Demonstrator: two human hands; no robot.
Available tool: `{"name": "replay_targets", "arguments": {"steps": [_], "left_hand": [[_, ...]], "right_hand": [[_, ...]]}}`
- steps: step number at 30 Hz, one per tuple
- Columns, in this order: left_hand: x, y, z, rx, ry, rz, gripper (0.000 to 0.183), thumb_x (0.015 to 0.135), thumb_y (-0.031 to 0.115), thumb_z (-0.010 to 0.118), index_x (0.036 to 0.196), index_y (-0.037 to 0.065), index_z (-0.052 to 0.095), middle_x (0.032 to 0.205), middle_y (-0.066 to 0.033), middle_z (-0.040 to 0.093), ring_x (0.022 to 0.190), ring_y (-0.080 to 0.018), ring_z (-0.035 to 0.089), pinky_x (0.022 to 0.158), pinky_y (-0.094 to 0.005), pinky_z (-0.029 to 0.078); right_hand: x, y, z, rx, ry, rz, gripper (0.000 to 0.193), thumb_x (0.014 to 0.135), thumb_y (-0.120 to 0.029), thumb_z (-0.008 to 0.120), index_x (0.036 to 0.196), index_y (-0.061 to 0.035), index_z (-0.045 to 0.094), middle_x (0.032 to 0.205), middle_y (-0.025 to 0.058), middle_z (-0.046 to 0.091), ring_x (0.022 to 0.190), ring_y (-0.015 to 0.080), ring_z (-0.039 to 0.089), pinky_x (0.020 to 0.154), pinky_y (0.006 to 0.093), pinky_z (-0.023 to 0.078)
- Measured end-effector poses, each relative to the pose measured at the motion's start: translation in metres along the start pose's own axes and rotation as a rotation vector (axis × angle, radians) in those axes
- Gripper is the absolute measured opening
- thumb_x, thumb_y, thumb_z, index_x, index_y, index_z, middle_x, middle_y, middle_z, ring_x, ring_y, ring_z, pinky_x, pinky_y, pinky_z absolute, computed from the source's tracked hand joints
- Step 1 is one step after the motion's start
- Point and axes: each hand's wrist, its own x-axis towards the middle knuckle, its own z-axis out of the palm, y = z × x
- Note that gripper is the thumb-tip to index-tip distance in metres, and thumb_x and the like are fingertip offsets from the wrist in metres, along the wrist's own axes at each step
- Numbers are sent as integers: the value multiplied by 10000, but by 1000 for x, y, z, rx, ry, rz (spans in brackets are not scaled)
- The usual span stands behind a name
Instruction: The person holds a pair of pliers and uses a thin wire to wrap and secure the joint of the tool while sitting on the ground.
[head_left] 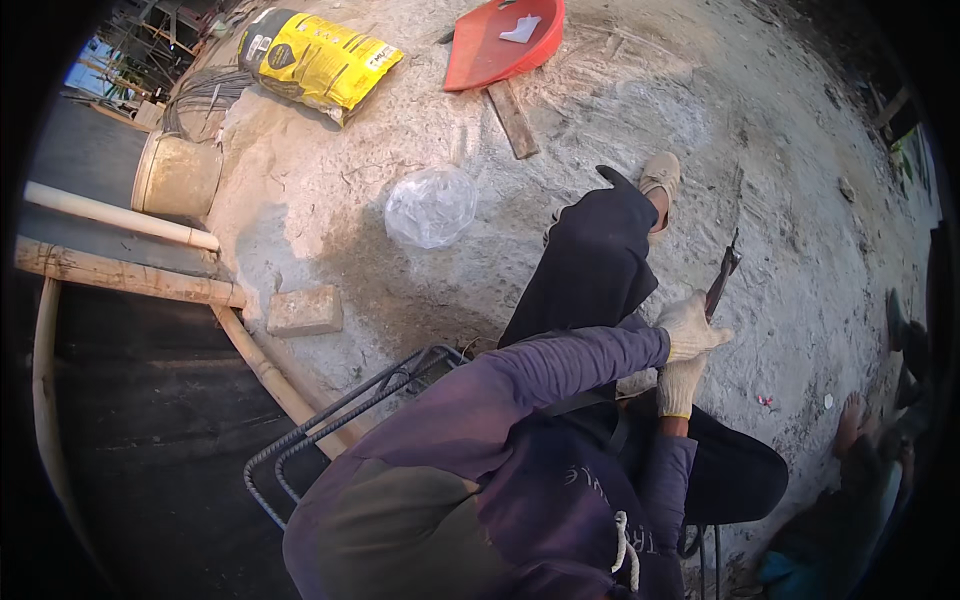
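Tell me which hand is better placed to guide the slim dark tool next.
Probably the left hand, gloved in cream knit: it appears closed on the tool. The right hand, similarly gloved, sits just below; whether it also grips is unclear.

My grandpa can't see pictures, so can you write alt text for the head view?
A person's gloved left hand grips a dark hand tool, the gloved right hand close by. On the dusty ground lie a yellow sack, a red scoop, clear plastic and a brick.
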Motion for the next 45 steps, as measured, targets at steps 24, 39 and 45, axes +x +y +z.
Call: {"name": "replay_targets", "arguments": {"steps": [24, 39, 45], "left_hand": [[-146, -49, -297, -888, 476, 591, 458, 1055, 316, 538, 1317, -59, 535, 1079, -235, 703, 974, -319, 723, 900, -427, 605], [-290, -422, -499, 145, 1395, -1110, 575, 990, 353, 580, 1435, 7, 462, 1302, -208, 621, 1191, -360, 611, 1028, -505, 511], [-290, -447, -486, 213, 1281, -1345, 592, 958, 334, 621, 1445, 36, 463, 1309, -184, 624, 1203, -350, 607, 1031, -512, 507]], "right_hand": [[5, -121, -164, 1481, -260, 402, 107, 1050, -163, 529, 1094, -67, 513, 705, -32, 379, 550, 70, 327, 444, 238, 272], [78, -127, -254, 919, 72, 679, 468, 896, -190, 567, 1345, -59, 563, 1067, 117, 593, 727, 225, 542, 538, 320, 454], [153, -161, -155, 669, 245, 997, 461, 1121, -295, 360, 1487, -17, 389, 990, 31, 494, 658, 104, 348, 524, 222, 354]]}}
